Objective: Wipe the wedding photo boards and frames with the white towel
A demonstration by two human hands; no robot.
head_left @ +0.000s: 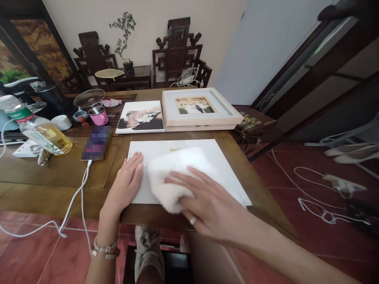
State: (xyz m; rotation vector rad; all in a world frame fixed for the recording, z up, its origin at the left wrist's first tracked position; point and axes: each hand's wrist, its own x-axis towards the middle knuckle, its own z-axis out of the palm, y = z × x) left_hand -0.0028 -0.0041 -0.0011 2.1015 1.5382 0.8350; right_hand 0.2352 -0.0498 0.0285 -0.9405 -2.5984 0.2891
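Note:
A flat white board or album, with a small gold mark near its middle, lies at the front edge of the wooden table. My left hand rests flat along its left edge, fingers stretched out. Bunched on the board is a white fluffy cloth. My right hand, wearing a ring, grips the cloth's near right side, thumb tucked into a fold. Part of the board is hidden under the cloth and that hand.
Behind the board lie a photo album and a pale wooden box with a framed picture. Left are a phone on a white cable, a bottle of yellow liquid, a pink mug and a power strip.

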